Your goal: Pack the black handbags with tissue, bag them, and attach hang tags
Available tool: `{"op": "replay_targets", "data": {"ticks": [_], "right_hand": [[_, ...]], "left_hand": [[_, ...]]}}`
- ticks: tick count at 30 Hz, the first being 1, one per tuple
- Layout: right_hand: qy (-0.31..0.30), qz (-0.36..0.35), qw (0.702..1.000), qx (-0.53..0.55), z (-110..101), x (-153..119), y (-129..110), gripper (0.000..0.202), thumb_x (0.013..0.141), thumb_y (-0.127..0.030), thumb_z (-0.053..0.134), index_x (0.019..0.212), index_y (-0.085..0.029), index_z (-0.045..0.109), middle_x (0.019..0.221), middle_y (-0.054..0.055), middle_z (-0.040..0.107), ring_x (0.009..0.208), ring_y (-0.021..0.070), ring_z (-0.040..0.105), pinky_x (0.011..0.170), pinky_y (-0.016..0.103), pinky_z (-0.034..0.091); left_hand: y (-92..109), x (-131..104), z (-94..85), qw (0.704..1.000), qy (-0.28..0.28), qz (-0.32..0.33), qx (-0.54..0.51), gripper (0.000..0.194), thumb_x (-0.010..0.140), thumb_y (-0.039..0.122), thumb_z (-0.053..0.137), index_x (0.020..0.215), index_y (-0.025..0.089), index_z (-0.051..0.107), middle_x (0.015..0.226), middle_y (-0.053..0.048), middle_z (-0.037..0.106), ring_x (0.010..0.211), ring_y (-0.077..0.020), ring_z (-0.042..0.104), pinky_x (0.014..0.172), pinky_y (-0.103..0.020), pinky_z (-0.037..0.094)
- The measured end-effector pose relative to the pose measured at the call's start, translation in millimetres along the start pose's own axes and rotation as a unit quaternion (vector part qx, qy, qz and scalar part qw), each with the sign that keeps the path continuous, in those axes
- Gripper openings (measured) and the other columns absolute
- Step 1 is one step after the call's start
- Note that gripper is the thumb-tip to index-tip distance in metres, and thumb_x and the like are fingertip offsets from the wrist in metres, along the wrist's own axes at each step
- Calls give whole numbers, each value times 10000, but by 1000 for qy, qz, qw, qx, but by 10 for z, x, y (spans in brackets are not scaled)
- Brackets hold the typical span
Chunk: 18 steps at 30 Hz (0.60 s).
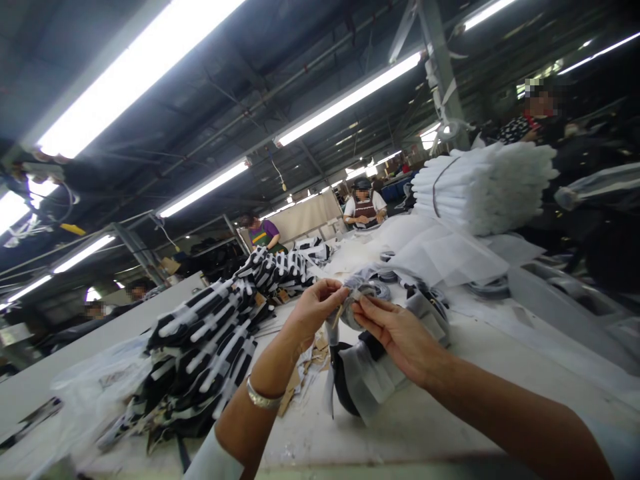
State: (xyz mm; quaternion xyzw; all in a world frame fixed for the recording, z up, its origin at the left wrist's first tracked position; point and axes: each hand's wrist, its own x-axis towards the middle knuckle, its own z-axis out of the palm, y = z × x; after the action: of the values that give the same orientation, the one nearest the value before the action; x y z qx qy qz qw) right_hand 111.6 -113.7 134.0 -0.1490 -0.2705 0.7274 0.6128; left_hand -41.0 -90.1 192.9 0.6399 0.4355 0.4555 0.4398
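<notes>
My left hand and my right hand are raised close together over the table, fingertips pinched on a grey strip between them. Below the hands hangs or lies a black and grey fabric piece; its exact link to the strip is unclear. A roll of grey tape shows just behind my fingers. On my left wrist is a silver bracelet.
Black pieces with white strips form a long pile at left. Brown scraps lie mid-table. Beyond are white sheets and a tied white bundle. A person works at the far end; others are around.
</notes>
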Motion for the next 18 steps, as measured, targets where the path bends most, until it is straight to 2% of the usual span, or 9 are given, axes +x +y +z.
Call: {"op": "replay_targets", "data": {"ticks": [4, 10, 15, 18], "right_hand": [[22, -4, 1000, 14, 28, 30, 12, 296, 537, -233, 957, 764, -169, 778, 846, 8, 733, 771, 96, 668, 782, 162, 588], [22, -15, 999, 34, 50, 89, 61, 338, 485, -256, 972, 740, -176, 765, 795, -13, 714, 758, 87, 653, 783, 163, 569], [16, -4, 999, 28, 37, 61, 70, 357, 522, -259, 960, 798, -137, 769, 858, 33, 725, 826, 123, 666, 869, 232, 556], [-28, 7, 999, -17, -37, -18, 44, 376, 604, -308, 931, 888, -122, 771, 946, 71, 728, 900, 150, 674, 898, 258, 546]], "left_hand": [[5, -3, -14, 999, -26, -24, -15, 478, 659, 525, 856, 862, 165, 617, 764, 0, 649, 620, -92, 567, 595, -210, 409], [22, -10, -21, 999, -36, -32, -8, 432, 716, 473, 841, 895, 176, 583, 787, -3, 676, 650, -95, 599, 594, -192, 419], [35, -33, -23, 998, -41, -43, -5, 483, 726, 469, 838, 1017, 176, 587, 822, -23, 714, 697, -127, 657, 640, -210, 492], [-17, -73, 17, 997, -33, -50, -40, 520, 711, 457, 850, 1070, 189, 588, 858, -26, 726, 705, -142, 681, 656, -230, 534]]}}
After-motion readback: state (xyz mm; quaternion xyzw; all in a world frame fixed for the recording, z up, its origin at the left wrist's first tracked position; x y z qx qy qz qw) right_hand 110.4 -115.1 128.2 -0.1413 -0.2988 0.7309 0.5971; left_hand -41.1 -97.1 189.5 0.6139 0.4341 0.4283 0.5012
